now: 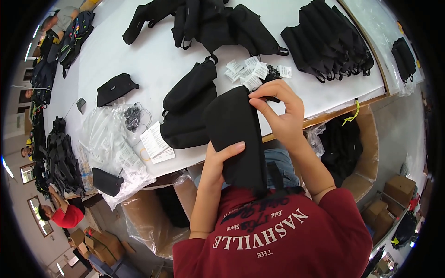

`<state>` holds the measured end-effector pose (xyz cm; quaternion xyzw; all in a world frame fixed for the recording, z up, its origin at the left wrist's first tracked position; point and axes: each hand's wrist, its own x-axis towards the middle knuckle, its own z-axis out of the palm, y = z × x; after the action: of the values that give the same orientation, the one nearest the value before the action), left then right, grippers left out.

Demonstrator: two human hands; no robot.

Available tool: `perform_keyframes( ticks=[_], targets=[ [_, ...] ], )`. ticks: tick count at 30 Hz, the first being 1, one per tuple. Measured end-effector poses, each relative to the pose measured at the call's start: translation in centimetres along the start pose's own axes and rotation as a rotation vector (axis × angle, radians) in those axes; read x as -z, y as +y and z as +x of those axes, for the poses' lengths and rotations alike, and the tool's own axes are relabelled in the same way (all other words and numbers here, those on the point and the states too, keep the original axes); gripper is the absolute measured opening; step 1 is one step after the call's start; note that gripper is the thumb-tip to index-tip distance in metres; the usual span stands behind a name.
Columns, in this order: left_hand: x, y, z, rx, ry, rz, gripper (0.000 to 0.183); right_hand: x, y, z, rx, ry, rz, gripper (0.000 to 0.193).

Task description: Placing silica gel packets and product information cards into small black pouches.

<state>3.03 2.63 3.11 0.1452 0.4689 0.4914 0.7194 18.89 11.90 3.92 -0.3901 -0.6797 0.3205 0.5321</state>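
Note:
A black fabric pouch (234, 132) is held up over the table's near edge, close to my body. My left hand (221, 160) grips its lower left side, thumb lying across the front. At the upper right corner, my right hand (280, 109) pinches the pouch edge between thumb and fingers; a small dark piece shows by those fingers, too hidden to make out. Just beyond lie white printed tags (248, 72) with a clump of black cords (272, 74). To the left, more black pouches (190, 102) with end loops rest on the table.
A pile of black pouches (199, 23) lies at the far side, a neat row (327, 41) at far right. Clear plastic bags (109, 139) and white paper sheets (157, 141) are on the left. Open cardboard boxes (366, 153) stand below the edge. A person in red (67, 215) is at left.

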Motion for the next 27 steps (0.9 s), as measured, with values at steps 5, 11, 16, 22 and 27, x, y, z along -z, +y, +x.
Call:
perform_keyframes(
  ticks=[5,11,16,22,27],
  targets=[
    [-0.1,-0.1,0.4,-0.045,0.116,-0.029,0.051,0.2,-0.8,-1.0,-0.066,-0.112,0.025,0.009],
    [2.7,1.4,2.1,-0.144,0.047,-0.444,0.03,0.1,-3.0,-3.0,-0.181,-0.492,0.187,0.007],
    [4.6,1.4,2.7,-0.128,0.039,-0.522,0.024,0.1,-3.5,-3.2,-0.213,-0.552,0.201,0.008],
    [3.1,1.9,2.3,-0.289,0.352,-0.304,0.029,-0.2,-4.0,-2.4,0.123,-0.433,-0.207,0.027],
    [1.7,1.0,-0.1,-0.142,0.021,-0.359,0.042,-0.8,-2.1,-2.5,0.447,-0.568,-0.456,0.064]
  ],
)
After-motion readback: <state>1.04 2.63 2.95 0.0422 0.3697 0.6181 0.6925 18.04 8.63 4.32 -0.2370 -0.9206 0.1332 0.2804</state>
